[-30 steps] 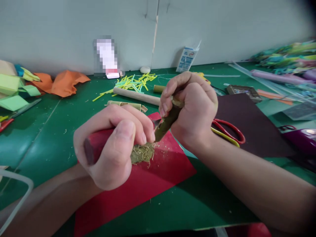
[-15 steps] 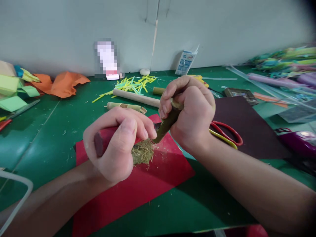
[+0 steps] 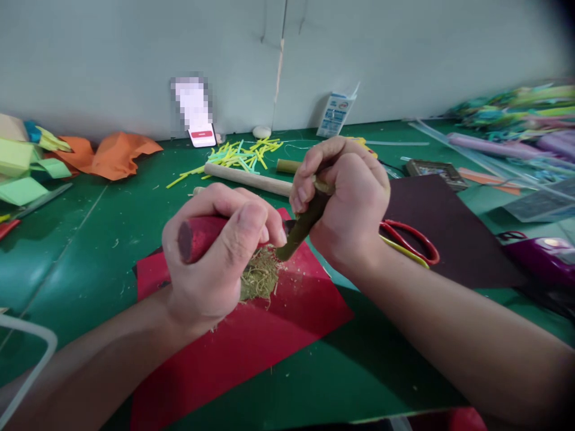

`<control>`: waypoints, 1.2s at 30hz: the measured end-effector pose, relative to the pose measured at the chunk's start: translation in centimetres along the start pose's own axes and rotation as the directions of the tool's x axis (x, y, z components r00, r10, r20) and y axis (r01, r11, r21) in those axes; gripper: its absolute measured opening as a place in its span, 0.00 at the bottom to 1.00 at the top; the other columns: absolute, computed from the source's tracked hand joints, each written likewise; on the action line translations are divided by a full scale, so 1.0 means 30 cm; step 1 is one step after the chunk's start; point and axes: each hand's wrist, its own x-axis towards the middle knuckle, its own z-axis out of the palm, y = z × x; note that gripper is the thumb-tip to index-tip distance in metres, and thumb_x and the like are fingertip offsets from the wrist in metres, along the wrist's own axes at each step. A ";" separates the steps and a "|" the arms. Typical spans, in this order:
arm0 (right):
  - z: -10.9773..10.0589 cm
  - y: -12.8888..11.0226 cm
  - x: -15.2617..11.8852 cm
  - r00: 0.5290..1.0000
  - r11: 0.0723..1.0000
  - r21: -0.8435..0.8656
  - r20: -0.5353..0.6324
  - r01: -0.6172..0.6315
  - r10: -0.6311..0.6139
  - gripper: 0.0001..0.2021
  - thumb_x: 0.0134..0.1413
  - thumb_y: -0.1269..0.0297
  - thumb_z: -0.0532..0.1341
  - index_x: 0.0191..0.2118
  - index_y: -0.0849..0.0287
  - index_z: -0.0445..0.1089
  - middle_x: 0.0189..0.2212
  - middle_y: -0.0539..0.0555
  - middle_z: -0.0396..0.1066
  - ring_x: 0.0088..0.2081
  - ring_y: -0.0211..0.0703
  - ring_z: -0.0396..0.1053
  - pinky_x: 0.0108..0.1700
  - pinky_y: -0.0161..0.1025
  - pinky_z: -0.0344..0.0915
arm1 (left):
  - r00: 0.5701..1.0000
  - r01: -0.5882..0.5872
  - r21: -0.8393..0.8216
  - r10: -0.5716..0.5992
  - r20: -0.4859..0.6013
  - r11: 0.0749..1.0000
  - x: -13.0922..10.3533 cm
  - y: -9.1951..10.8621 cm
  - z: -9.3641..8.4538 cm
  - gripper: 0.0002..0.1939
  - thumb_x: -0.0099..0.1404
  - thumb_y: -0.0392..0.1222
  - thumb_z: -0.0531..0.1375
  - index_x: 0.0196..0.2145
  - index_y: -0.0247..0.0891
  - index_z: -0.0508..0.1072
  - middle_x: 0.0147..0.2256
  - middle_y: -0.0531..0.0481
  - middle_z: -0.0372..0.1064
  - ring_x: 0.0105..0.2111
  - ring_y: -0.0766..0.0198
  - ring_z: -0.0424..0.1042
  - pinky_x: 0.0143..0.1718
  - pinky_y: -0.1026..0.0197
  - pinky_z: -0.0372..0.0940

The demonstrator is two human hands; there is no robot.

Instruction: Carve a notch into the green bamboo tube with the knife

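Note:
My left hand (image 3: 220,257) is wrapped round the red handle (image 3: 200,236) of a tool. Only a short piece of its dark blade (image 3: 290,225) shows, touching or close against a green bamboo piece (image 3: 303,224). That piece slants down to the left out of my closed right hand (image 3: 344,200). Beneath the hands, a pile of greenish shavings (image 3: 261,275) lies on red paper (image 3: 269,335), with small crumbs around it.
A pale wooden rod (image 3: 247,178) lies behind my hands, near cut straws (image 3: 242,154). Red-handled scissors (image 3: 415,239) rest by dark paper (image 3: 444,233). A phone (image 3: 195,111) and a carton (image 3: 336,114) stand at the wall. Orange paper (image 3: 119,155) is at left.
My left hand and the red handle have shifted slightly right and rotated, with the handle's end turned more toward the camera. My right hand and the bamboo piece have hardly moved.

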 end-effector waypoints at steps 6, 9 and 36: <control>0.002 -0.007 -0.002 0.999 0.999 -0.019 0.008 -0.049 0.049 0.12 0.48 0.76 0.50 0.22 0.56 0.65 0.13 0.46 0.57 0.15 0.35 0.53 0.18 0.35 0.53 | 0.982 0.189 -0.020 -0.189 0.002 0.982 0.008 0.025 -0.022 0.14 0.64 0.46 0.63 0.23 0.39 0.72 0.21 0.53 0.71 0.20 0.67 0.69 0.17 0.63 0.63; 0.002 -0.007 -0.007 0.999 0.999 -0.014 0.009 -0.050 0.050 0.11 0.49 0.75 0.51 0.22 0.56 0.65 0.13 0.46 0.57 0.15 0.35 0.54 0.18 0.35 0.53 | 0.948 0.320 -0.053 -0.319 0.021 0.946 0.010 0.035 -0.032 0.13 0.64 0.46 0.63 0.24 0.38 0.73 0.25 0.51 0.73 0.17 0.70 0.67 0.14 0.65 0.63; 0.023 -0.004 -0.022 0.998 1.000 0.011 0.055 -0.014 0.013 0.13 0.49 0.78 0.48 0.22 0.57 0.63 0.14 0.46 0.56 0.14 0.35 0.51 0.16 0.36 0.45 | 0.954 0.294 -0.069 -0.289 0.075 0.953 -0.006 0.024 -0.014 0.13 0.62 0.34 0.58 0.20 0.36 0.68 0.20 0.50 0.67 0.16 0.71 0.60 0.12 0.66 0.51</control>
